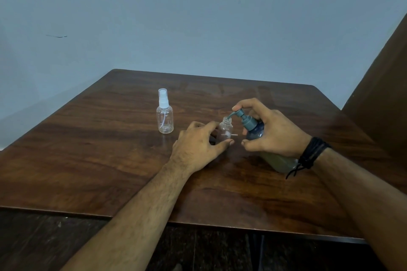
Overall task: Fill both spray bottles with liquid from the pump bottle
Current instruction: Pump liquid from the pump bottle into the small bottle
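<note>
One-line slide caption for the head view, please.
Right hand aims the pump bottle spout into the open spray bottle steadied by the left hand.

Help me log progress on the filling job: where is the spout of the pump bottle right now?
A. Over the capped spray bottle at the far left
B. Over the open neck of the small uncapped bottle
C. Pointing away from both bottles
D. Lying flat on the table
B: the pump bottle's spout sits just over the open neck of the uncapped bottle, while the capped spray bottle stands apart to the left.
</note>
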